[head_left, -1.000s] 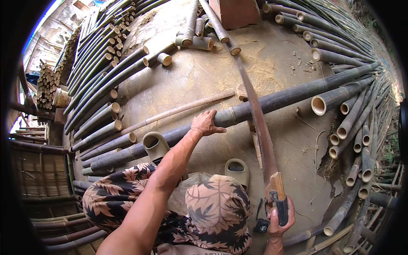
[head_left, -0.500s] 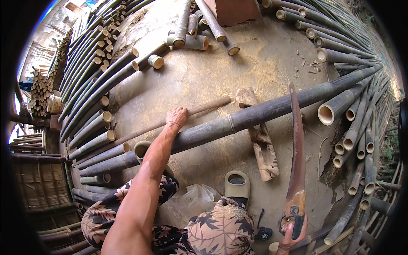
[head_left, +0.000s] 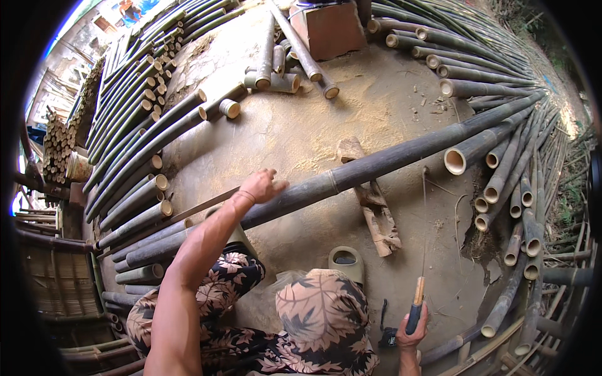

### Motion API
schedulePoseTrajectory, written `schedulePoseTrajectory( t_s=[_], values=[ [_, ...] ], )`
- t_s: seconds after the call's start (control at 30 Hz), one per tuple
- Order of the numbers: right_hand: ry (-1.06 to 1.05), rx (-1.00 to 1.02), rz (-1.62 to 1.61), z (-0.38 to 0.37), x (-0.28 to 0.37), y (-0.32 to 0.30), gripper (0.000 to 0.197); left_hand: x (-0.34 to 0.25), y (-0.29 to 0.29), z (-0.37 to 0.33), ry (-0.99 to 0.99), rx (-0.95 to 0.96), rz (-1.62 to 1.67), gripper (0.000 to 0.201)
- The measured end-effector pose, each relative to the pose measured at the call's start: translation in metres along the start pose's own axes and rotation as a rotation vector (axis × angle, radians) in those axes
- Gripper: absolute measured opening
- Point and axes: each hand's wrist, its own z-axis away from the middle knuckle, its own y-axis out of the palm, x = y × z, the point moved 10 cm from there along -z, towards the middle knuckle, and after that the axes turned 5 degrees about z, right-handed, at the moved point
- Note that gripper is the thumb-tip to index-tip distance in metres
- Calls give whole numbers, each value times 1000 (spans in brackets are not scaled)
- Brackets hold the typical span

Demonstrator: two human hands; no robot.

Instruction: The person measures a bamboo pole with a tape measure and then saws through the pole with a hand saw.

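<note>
A long dark bamboo pole (head_left: 376, 168) slants across the ground, passing over a notched wooden block (head_left: 376, 222). My left hand (head_left: 263, 186) hovers by the pole's upper side with its fingers apart, apparently holding nothing. Just left of its wrist runs a thin brown stick (head_left: 207, 203), whose near end is hidden behind the wrist. At the lower right, my right hand (head_left: 412, 329) grips a handsaw (head_left: 418, 293) by its wood-and-black handle. The saw points upward, its blade seen almost edge-on, right of the wooden block.
Cut bamboo poles (head_left: 141, 135) lie in rows along the left, and more poles (head_left: 495, 188) lie at the right. Short bamboo pieces (head_left: 285, 83) lie near a reddish block (head_left: 329, 31) at the back. A small black object (head_left: 387, 337) sits beside my right hand. Sawdust covers the ground.
The brown stick has slid left, and my left hand has come off it with the fingers spread. My right hand has turned the saw from broadside to nearly edge-on.
</note>
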Motion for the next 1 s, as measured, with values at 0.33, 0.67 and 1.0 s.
schedulePoseTrajectory(
  t_s=[0.33, 0.67, 1.0],
  values=[
    [-229, 196, 299, 89, -58, 31, 66, 17, 22, 146, -182, 28, -300, 65],
    [98, 385, 316, 135, -61, 41, 73, 57, 48, 178, -135, -230, -314, 50],
    [120, 81, -585, 76, 156, -44, 53, 87, 46, 162, -174, -192, -178, 36]
  ],
)
